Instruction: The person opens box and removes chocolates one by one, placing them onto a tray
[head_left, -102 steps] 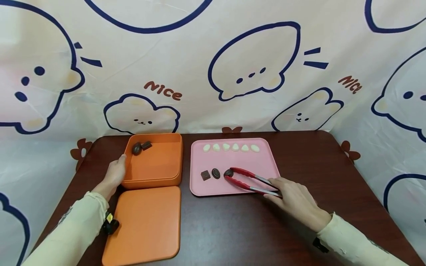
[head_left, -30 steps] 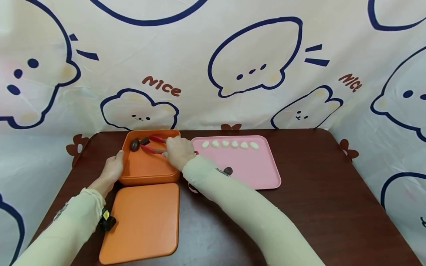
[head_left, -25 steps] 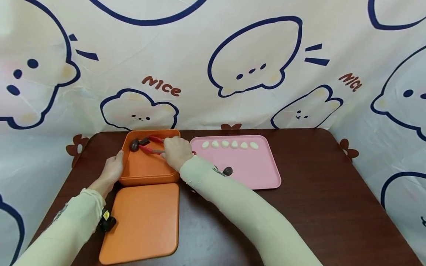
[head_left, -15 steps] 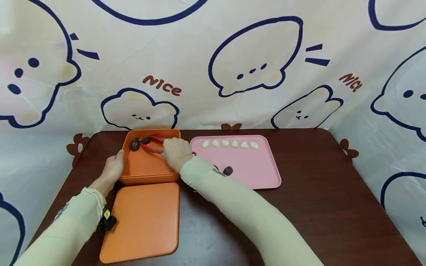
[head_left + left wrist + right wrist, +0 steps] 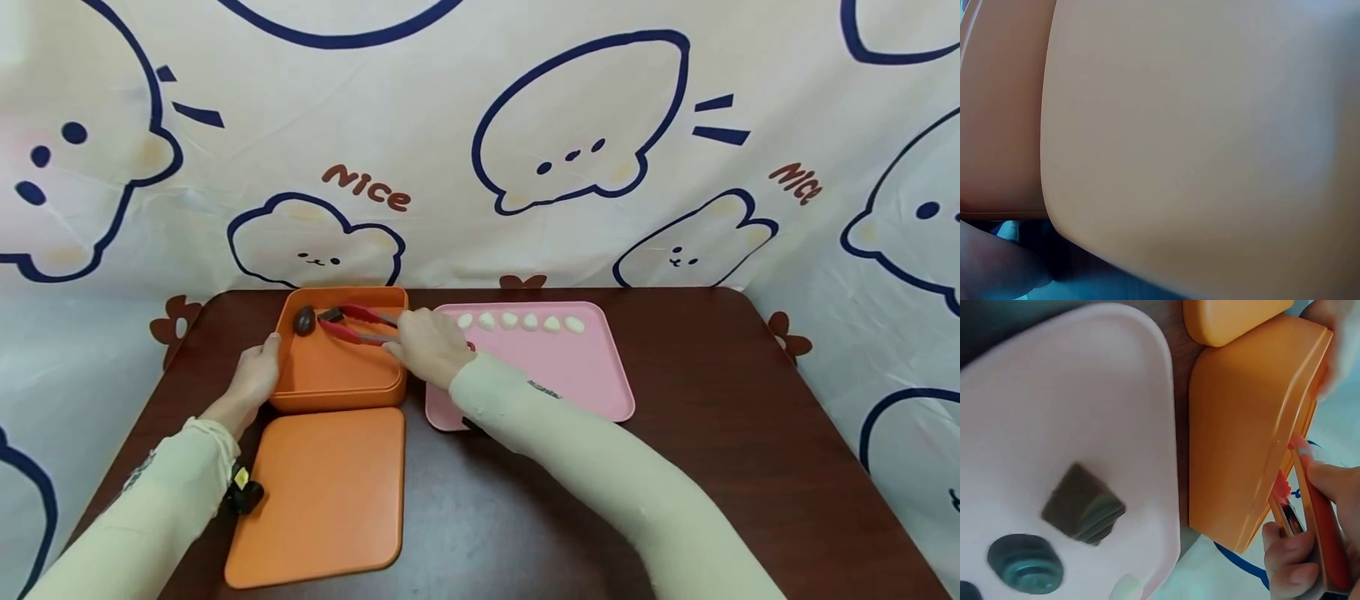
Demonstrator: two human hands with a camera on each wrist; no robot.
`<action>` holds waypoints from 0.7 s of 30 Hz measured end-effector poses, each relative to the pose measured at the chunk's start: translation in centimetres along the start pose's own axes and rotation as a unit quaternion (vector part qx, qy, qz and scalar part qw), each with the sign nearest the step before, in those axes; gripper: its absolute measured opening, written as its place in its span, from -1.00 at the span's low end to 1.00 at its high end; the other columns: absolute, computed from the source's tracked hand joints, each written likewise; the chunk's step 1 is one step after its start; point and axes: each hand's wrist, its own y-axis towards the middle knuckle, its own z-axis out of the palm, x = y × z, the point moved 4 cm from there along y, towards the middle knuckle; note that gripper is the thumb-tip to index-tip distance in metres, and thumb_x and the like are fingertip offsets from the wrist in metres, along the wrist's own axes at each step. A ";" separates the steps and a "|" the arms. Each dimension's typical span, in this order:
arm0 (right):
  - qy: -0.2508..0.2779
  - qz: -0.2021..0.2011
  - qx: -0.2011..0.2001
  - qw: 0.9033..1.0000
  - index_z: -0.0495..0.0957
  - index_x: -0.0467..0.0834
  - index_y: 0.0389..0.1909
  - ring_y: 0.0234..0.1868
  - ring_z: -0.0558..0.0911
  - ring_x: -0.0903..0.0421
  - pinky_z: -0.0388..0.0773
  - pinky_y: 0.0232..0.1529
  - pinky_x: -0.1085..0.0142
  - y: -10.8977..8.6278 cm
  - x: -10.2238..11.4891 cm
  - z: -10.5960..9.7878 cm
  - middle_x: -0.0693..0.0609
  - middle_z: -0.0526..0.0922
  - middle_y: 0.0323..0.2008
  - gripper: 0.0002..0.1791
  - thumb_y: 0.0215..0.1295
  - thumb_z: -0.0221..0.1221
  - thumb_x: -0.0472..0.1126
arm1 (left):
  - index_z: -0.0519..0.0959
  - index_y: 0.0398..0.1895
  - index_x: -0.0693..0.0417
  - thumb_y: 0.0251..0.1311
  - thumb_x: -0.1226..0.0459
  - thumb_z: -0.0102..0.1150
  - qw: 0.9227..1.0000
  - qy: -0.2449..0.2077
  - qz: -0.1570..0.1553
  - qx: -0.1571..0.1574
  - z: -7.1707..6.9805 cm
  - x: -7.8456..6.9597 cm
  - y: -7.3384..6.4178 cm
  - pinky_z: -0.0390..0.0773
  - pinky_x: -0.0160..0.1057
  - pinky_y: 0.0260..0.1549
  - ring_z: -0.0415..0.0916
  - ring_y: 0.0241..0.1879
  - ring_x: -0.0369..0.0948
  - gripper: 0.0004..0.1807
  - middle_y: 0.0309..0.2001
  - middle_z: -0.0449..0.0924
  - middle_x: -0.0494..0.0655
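Observation:
My left hand (image 5: 257, 373) holds the left wall of the orange box (image 5: 341, 379). My right hand (image 5: 435, 346) grips red-tipped tongs (image 5: 349, 333) reaching over the box's right side. Their tips are spread beside a dark square chocolate (image 5: 331, 315); contact is unclear. A dark oval chocolate (image 5: 304, 321) lies left of it in the box. On the pink tray (image 5: 442, 408), the right wrist view shows a square chocolate (image 5: 1079, 503), a swirled oval one (image 5: 1025, 562) and part of a third dark piece (image 5: 969, 592). My right arm hides these in the head view.
Several white pieces (image 5: 530, 322) line the tray's far edge. The orange lid (image 5: 322, 500) lies on the dark table (image 5: 697, 375) in front of the box. A printed cloth (image 5: 442, 242) hangs behind the table.
Earlier, the tongs held a dark piece over the tray; then they reached into the box. Since half a second ago, my right hand and the tongs have drawn slightly right. The left hand stays on the box.

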 end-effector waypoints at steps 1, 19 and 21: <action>0.009 -0.003 -0.002 1.000 0.58 -0.05 -0.43 -0.63 0.49 0.19 0.34 -0.70 0.44 -0.3 -0.3 -0.1 0.11 0.51 -0.60 -0.58 0.40 0.19 0.22 | 0.02 0.52 0.49 0.51 -0.16 -0.83 1.000 -0.002 -0.002 0.000 0.0 0.0 0.0 0.16 0.26 0.39 0.09 0.40 0.26 -0.07 0.46 0.02 0.48; 0.063 -0.029 -0.066 0.995 0.57 -0.05 -0.34 -0.61 0.43 0.16 0.27 -0.68 0.39 -7.3 -6.1 -2.6 0.09 0.44 -0.63 -0.64 0.33 0.29 0.17 | -0.09 0.58 0.41 0.52 -0.17 -0.82 1.000 -0.007 -0.013 -0.004 0.0 -0.1 0.1 0.04 0.30 0.47 -0.05 0.52 0.28 -0.09 0.56 -0.11 0.44; 0.061 -0.031 -0.071 0.995 0.57 -0.04 -0.33 -0.61 0.41 0.17 0.26 -0.69 0.39 -7.8 -6.5 -2.6 0.09 0.42 -0.62 -0.64 0.33 0.29 0.18 | -0.10 0.58 0.41 0.51 -0.17 -0.82 1.000 -0.007 -0.012 -0.001 0.0 -0.1 0.0 0.03 0.31 0.48 -0.08 0.53 0.30 -0.09 0.56 -0.13 0.44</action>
